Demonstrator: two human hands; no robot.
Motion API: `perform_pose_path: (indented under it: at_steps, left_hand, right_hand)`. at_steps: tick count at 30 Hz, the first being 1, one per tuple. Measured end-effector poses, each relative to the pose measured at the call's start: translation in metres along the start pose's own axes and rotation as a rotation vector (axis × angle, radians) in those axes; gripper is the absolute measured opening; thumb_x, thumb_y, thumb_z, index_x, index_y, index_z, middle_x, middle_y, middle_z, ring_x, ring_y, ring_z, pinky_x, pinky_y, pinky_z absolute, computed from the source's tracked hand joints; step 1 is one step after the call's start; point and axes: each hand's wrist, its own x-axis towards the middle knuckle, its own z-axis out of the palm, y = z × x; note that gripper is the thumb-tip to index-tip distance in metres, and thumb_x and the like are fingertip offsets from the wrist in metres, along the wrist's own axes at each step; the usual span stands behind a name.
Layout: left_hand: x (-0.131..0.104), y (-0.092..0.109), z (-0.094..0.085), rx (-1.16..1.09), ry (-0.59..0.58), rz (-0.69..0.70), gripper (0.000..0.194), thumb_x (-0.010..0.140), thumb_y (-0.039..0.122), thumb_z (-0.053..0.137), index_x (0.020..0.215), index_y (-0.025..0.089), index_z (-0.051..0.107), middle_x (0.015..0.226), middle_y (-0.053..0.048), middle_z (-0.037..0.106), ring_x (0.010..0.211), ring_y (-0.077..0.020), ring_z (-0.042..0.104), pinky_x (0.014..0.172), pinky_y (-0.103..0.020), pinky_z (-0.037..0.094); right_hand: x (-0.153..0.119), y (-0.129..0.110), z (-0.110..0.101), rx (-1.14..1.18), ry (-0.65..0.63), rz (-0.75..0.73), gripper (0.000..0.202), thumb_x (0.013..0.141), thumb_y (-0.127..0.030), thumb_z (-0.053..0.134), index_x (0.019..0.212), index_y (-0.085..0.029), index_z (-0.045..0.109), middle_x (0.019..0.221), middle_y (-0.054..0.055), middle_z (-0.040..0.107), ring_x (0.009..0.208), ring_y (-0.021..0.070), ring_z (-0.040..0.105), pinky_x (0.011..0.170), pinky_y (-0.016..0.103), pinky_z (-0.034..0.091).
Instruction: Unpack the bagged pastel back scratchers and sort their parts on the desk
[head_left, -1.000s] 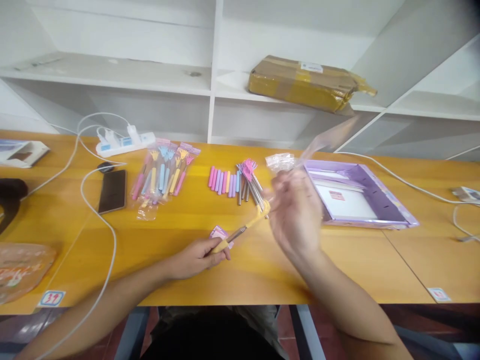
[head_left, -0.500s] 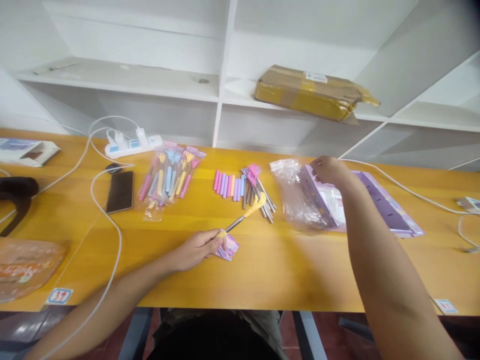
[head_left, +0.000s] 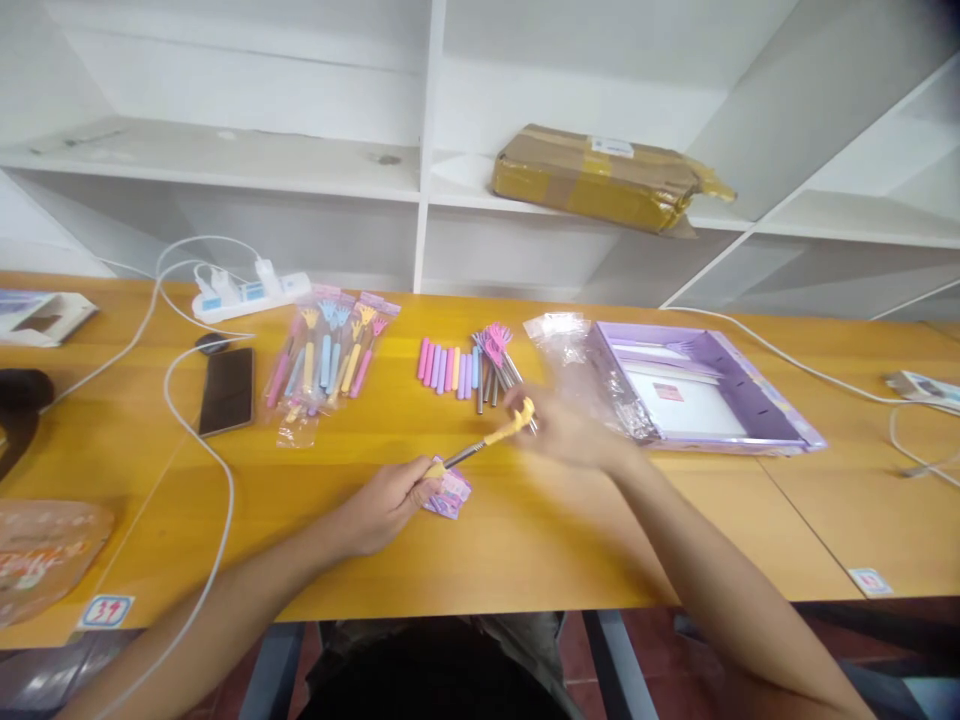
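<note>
The fingers of the left hand (head_left: 390, 505) are wrapped around the handle end of a yellow back-scratcher (head_left: 501, 434), which slants up and away to the right, above the near middle of a yellow wooden table (head_left: 525, 565). The right hand (head_left: 562, 425) is blurred beside the scratcher's claw-shaped head; whether its fingers pinch or touch it, I cannot tell. A pink and purple printed card (head_left: 452, 493) shows just under the left hand, partly hidden by it.

Farther back, at the centre, short coloured tubes (head_left: 450, 368) lie in a row, with a pile of metal-rod scratchers (head_left: 496, 345), pink heads uppermost, just to their right. To the left lie bagged scratchers (head_left: 330, 345) in yellow, blue and pink, then a dark phone (head_left: 227, 390). To the right, clear plastic bags (head_left: 566, 345) lie against an open purple box (head_left: 750, 378). On the far shelf rests a brown parcel (head_left: 596, 180) wrapped in tape.
</note>
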Motion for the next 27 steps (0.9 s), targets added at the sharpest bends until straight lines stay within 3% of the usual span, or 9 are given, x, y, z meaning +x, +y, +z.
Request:
perform_pose_path:
  at_steps: [2,4,6,9,13,17,21,24,27]
  left_hand:
    - [0.000,-0.006,0.004,0.213,-0.005,0.110,0.041,0.114,0.053,0.036,0.101,0.021,0.059,0.091,-0.003,0.068,0.080,-0.0181,0.064,0.074,-0.029,0.047]
    - [0.000,-0.012,0.009,0.410,0.007,0.271,0.041,0.114,0.050,0.037,0.101,0.020,0.062,0.093,-0.007,0.072,0.082,-0.0205,0.068,0.075,-0.031,0.049]
    - [0.001,-0.016,0.013,0.571,0.042,0.384,0.043,0.114,0.047,0.037,0.098,0.019,0.065,0.088,-0.008,0.074,0.080,-0.0212,0.070,0.072,-0.031,0.050]
    - [0.002,-0.013,0.012,0.743,0.084,0.436,0.043,0.115,0.044,0.038,0.093,0.018,0.065,0.079,-0.008,0.073,0.072,-0.0199,0.069,0.063,-0.029,0.046]
    - [0.002,0.002,0.003,0.869,0.106,0.473,0.044,0.115,0.042,0.038,0.089,0.018,0.065,0.071,-0.007,0.069,0.065,-0.0197,0.066,0.055,-0.029,0.038]
    - [-0.003,0.024,-0.004,0.914,0.027,0.516,0.042,0.114,0.040,0.038,0.089,0.018,0.064,0.071,-0.006,0.068,0.063,-0.0204,0.064,0.054,-0.030,0.037]
    - [-0.012,0.042,0.000,0.944,-0.062,0.512,0.043,0.115,0.040,0.034,0.089,0.019,0.062,0.070,-0.005,0.066,0.060,-0.0202,0.061,0.052,-0.031,0.036]
    - [-0.026,0.040,-0.005,0.895,-0.107,0.470,0.043,0.115,0.042,0.035,0.089,0.020,0.061,0.069,-0.004,0.066,0.058,-0.0194,0.059,0.051,-0.030,0.036]
    - [-0.046,0.018,-0.039,0.829,-0.077,0.328,0.044,0.114,0.047,0.035,0.094,0.022,0.065,0.073,-0.002,0.068,0.061,-0.0183,0.060,0.056,-0.028,0.040]
  right_hand:
    - [-0.027,-0.038,0.036,0.292,-0.212,-0.149,0.030,0.089,-0.048,0.079,0.095,-0.021,0.065,0.077,-0.002,0.058,0.065,0.0144,0.048,0.062,0.027,0.038]
    - [-0.045,-0.064,0.072,0.571,-0.244,-0.147,0.036,0.102,-0.053,0.062,0.087,-0.020,0.065,0.074,-0.002,0.054,0.067,0.0137,0.045,0.064,0.027,0.037]
    - [-0.054,-0.078,0.100,0.800,-0.157,-0.021,0.052,0.106,-0.059,0.051,0.073,-0.020,0.059,0.066,-0.003,0.047,0.063,0.0131,0.040,0.061,0.028,0.034]
    - [-0.058,-0.083,0.119,1.113,-0.151,0.209,0.064,0.099,-0.069,0.056,0.057,-0.024,0.035,0.055,-0.007,0.028,0.051,0.0096,0.023,0.051,0.029,0.019]
    - [-0.068,-0.087,0.108,1.353,-0.167,0.304,0.068,0.093,-0.068,0.063,0.059,-0.025,0.024,0.056,-0.010,0.017,0.049,0.0068,0.011,0.051,0.030,0.006]
    - [-0.092,-0.094,0.090,1.349,-0.108,0.300,0.065,0.095,-0.066,0.065,0.061,-0.024,0.029,0.058,-0.010,0.020,0.050,0.0064,0.015,0.050,0.029,0.008]
    - [-0.114,-0.099,0.082,1.314,-0.117,0.283,0.066,0.097,-0.070,0.061,0.062,-0.023,0.032,0.057,-0.009,0.023,0.050,0.0067,0.019,0.049,0.029,0.012]
    - [-0.129,-0.097,0.075,1.292,-0.173,0.304,0.067,0.097,-0.073,0.059,0.061,-0.023,0.032,0.056,-0.009,0.024,0.050,0.0071,0.018,0.048,0.028,0.013]
    - [-0.145,-0.080,0.052,1.321,-0.068,0.317,0.067,0.098,-0.069,0.061,0.060,-0.024,0.029,0.054,-0.009,0.021,0.047,0.0076,0.015,0.045,0.028,0.012]
